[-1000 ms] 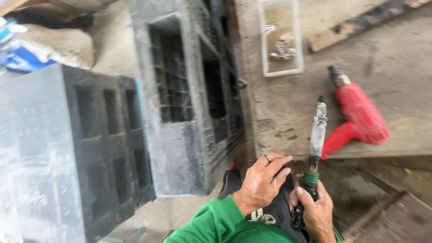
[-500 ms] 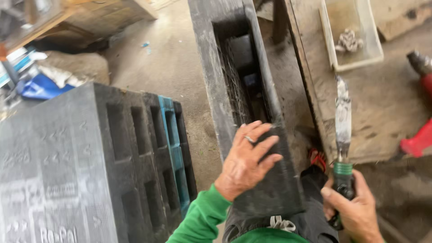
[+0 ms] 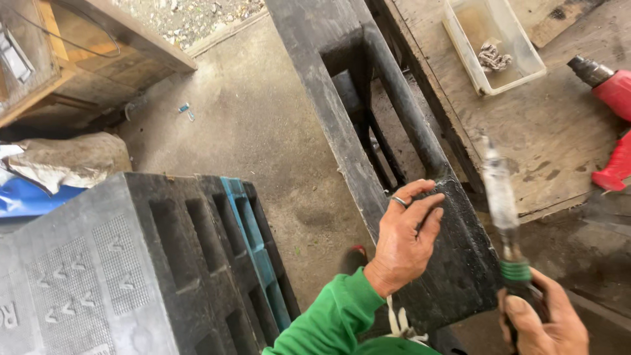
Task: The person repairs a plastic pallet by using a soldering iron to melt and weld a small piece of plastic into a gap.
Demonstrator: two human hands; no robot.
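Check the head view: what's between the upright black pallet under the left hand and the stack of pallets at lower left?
Head view: only bare concrete floor between the upright black pallet and the pallet stack. The left hand rests on the upright one.

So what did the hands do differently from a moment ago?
The left hand left the person's lap and went up onto the corner of the upright black plastic pallet, where it now lies flat. The right hand kept its grip on the green-collared, grimy metal hand tool. The red power drill and clear plastic tray stayed on the wooden bench.
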